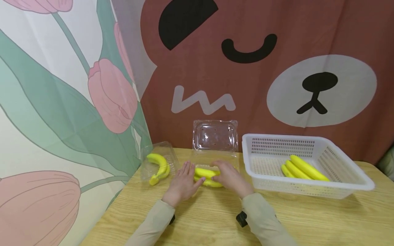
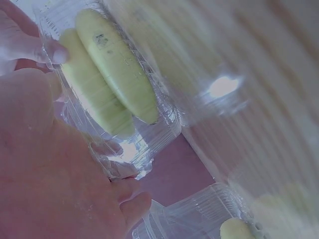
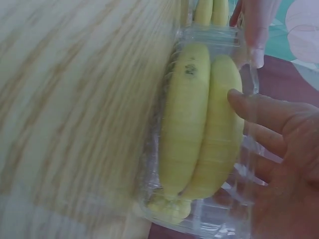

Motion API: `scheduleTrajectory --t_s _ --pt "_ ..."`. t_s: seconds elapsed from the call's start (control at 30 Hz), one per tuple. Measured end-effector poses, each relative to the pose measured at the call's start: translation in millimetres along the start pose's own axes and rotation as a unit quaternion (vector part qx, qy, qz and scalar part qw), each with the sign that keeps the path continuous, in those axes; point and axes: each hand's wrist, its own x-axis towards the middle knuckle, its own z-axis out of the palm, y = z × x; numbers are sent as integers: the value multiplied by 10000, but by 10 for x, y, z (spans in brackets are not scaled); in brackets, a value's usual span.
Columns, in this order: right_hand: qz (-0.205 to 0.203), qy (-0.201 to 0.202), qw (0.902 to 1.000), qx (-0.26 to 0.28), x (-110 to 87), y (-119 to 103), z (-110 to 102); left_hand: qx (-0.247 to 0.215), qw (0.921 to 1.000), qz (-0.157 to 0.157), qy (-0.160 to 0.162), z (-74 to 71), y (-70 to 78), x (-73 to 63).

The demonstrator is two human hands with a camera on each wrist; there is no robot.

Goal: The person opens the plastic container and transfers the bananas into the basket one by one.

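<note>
Left bananas (image 1: pixel 163 167): lying curved in a clear left container (image 1: pixel 170 155) at the back left corner of the table (image 1: pixel 209 218), crown toward the near edge; tucked aside, probably to leave the middle free for both hands.
Left hand (image 1: pixel 182 182): reaching in from the near edge, fingers straight beside the middle container's left end, thumb stretched toward the right; gripping nothing visible, likely serving as a stop against sliding.
Middle container (image 3: pixel 209 36): set toward the back edge, between left container and basket, long side facing the near edge; probably turned so for access from both ends.
Raised lid (image 1: pixel 215 136): standing upright behind, by the back edge, before a bear-print cloth (image 1: pixel 172 123); likely folded back to leave the tray uncovered.
Middle bananas (image 1: pixel 204 172): lying side by side in the middle container, crown at the right end; laid lengthwise, seemingly to suit the long tray.
Right hand (image 1: pixel 231 177): arched over the middle bananas, thumb on one fruit, fingers bent round the far side; grip on the bunch, apparently to steady from both sides, firmness impossible to tell.
Basket (image 1: pixel 289 190): resting toward the back right corner.
Basket bananas (image 1: pixel 303 169): slanting together toward the near wall, kept from rolling off by the sides.
</note>
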Motion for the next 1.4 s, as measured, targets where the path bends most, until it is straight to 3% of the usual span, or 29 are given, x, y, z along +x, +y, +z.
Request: scheduleTrajectory --t_s 0.53,1.07,1.4 --pt "-165 -54 9998 -91 27 65 61 81 10000 22 40 11 10 28" --pt "-498 845 9942 -434 31 11 44 13 10000 -25 61 22 25 1" --pt "-521 1176 9913 -289 11 -85 -51 -28 9999 -6 122 15 18 0"
